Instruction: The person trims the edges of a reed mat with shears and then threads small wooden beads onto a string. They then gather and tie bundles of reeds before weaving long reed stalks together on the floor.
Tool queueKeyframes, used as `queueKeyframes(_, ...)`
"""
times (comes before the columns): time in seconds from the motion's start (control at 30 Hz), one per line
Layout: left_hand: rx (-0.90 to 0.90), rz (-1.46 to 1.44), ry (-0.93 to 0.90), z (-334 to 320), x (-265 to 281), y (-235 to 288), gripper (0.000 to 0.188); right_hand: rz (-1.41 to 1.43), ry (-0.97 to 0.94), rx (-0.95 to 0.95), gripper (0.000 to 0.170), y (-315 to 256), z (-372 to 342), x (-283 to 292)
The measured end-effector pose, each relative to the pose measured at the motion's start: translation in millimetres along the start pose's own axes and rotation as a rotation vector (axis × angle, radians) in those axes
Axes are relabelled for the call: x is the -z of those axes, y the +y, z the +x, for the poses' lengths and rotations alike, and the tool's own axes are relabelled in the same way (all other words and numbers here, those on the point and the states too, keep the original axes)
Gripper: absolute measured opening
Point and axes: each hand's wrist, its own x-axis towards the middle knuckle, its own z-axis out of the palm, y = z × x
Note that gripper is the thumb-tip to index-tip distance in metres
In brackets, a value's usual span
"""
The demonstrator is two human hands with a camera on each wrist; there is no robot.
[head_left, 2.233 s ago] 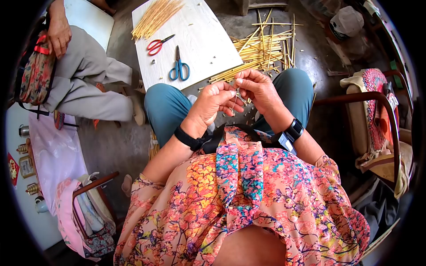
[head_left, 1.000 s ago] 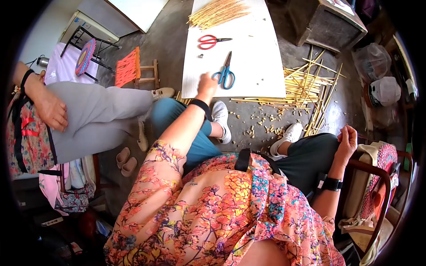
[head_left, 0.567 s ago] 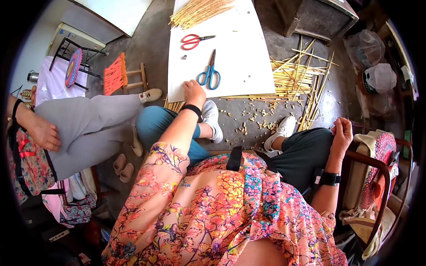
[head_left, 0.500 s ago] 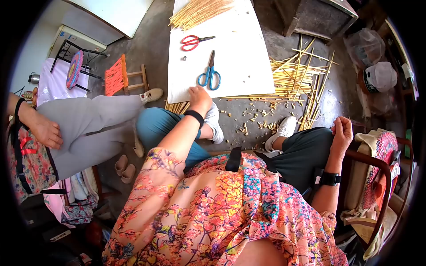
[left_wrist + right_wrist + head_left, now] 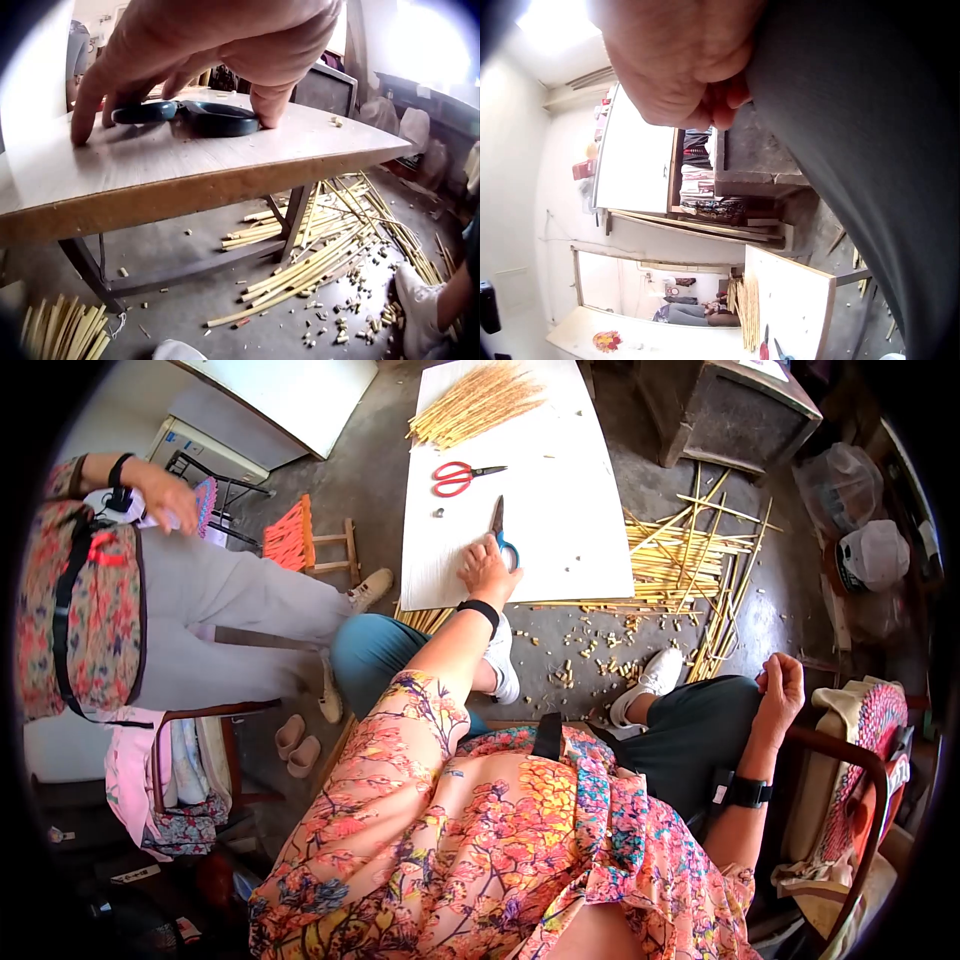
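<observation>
My left hand [image 5: 486, 572] arches over the handles of the blue-handled scissors [image 5: 217, 120] on the white tabletop [image 5: 560, 550]. In the left wrist view, the thumb meets one handle loop while the fingertips [image 5: 82, 133] reach down to the board beyond the other loop. Part of the scissors is covered by the hand in the head view; the blades point away. My right hand [image 5: 780, 695] rests at my right knee with loosely curled fingers, nothing showing in it. Red-handled scissors [image 5: 458, 478] lie farther up the board.
A bundle of straw stalks [image 5: 470, 410] lies at the board's far end. Cut stalks [image 5: 680, 555] and short pieces [image 5: 600, 645] litter the floor right of the board. Another person in grey trousers [image 5: 230, 590] is at left; a wooden-armed chair [image 5: 850, 760] stands at right.
My hands, earlier together with a thin strand between them, have parted. The left has moved from the board's near edge onto the blue scissors; the right stays by my knee. The other person's hand has risen.
</observation>
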Motion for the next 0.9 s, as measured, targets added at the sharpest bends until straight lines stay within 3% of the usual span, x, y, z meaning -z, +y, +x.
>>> queueKeyframes(0.23, -0.114, -0.057, 0.133, -1.2, -14.4, -9.5, 0.096, 0.018, -0.007, -0.012, 0.003, 0.9, 2.2, -2.7)
queueKeyframes(0.4, -0.037, -0.021, 0.255, 16.3, -8.3, -51.3, 0.096, -0.006, -0.018, -0.024, 0.003, -4.2, 2.4, -8.6)
queueKeyframes(0.6, 0.031, 0.103, 0.172, 39.4, 3.7, -101.4, 0.093, -0.014, -0.024, -0.024, 0.002, -2.6, 1.2, -6.8)
queueKeyframes(0.7, 0.019, 0.015, 0.125, 39.1, 2.1, -102.0, 0.093, -0.016, -0.018, -0.028, 0.001, -5.2, 0.3, -6.5)
queueKeyframes(0.77, -0.08, 0.238, 0.342, 27.8, -0.7, -89.1, 0.087, -0.018, -0.023, -0.021, 0.001, -7.0, 0.3, -7.8)
queueKeyframes(0.8, -0.078, 0.239, 0.34, 24.4, -4.8, -81.0, 0.087, -0.026, -0.02, -0.021, 0.001, -7.8, 0.9, -8.8)
queueKeyframes(0.9, -0.43, 0.101, 0.291, 10.1, -18.5, -56.3, 0.077, -0.025, -0.019, -0.022, 0.001, -6.8, 1.2, -10.9)
